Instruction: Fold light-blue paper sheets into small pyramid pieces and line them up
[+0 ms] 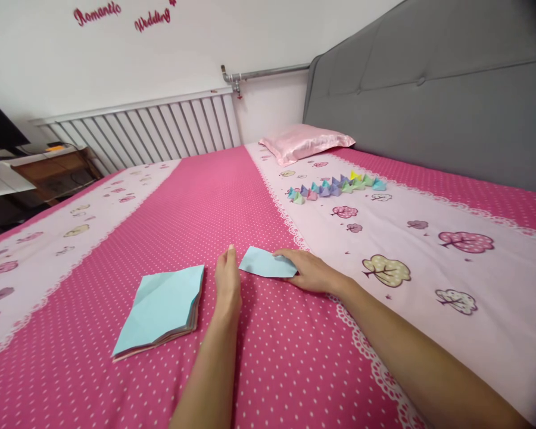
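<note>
A folded light-blue paper [264,263] lies on the pink dotted bedsheet [214,196]. My right hand [310,271] rests on its right edge, fingers stretched flat and pressing it down. My left hand [227,283] lies edge-on just left of the paper, fingers straight and together, its fingertips near the paper's left corner. A stack of square papers [163,307] with a light-blue sheet on top sits to the left of my left hand.
A row of several small folded paper pieces [335,187] in pastel colours lies further up the bed. A pink pillow [306,142] sits by the grey headboard [429,89]. A radiator [143,128] and a low shelf [49,170] stand beyond the bed.
</note>
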`<action>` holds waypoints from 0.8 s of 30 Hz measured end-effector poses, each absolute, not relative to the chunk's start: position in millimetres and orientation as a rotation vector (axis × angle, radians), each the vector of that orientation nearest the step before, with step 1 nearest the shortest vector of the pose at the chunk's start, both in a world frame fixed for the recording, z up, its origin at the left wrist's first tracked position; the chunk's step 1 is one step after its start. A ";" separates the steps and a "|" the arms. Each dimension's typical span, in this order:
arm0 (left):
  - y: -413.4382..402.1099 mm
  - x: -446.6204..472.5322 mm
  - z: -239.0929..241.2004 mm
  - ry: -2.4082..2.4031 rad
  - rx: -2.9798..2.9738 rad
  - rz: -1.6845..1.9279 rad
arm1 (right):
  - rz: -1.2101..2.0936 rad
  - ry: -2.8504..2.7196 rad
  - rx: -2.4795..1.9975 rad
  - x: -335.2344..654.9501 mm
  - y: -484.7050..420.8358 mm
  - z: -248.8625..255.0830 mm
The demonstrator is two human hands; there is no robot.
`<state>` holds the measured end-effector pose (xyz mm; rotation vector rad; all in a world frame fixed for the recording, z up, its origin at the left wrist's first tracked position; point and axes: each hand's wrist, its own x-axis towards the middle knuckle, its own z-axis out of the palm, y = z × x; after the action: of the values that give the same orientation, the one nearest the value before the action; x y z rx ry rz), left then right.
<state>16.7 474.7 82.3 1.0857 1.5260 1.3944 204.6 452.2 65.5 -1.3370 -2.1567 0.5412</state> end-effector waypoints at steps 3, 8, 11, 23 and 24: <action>474.0 20.9 86.4 1.571 0.912 1.446 | 0.513 -2.040 -1.303 202.0 454.1 62.2; 474.8 21.4 85.1 1.576 0.894 1.502 | 0.268 -1.665 -1.214 199.6 457.5 66.3; 471.7 24.0 83.4 1.607 0.955 1.460 | 0.062 -1.446 -1.189 199.8 455.9 73.3; 454.2 51.0 101.3 0.782 0.624 1.269 | -0.152 -1.661 -1.004 189.5 445.1 79.7; 456.1 48.8 101.2 0.785 0.591 1.297 | -0.125 -1.682 -0.993 188.8 445.4 79.1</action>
<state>48.8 456.1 101.2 0.5914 0.7851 1.2974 188.8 445.4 79.1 -0.9929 -1.6820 -0.1252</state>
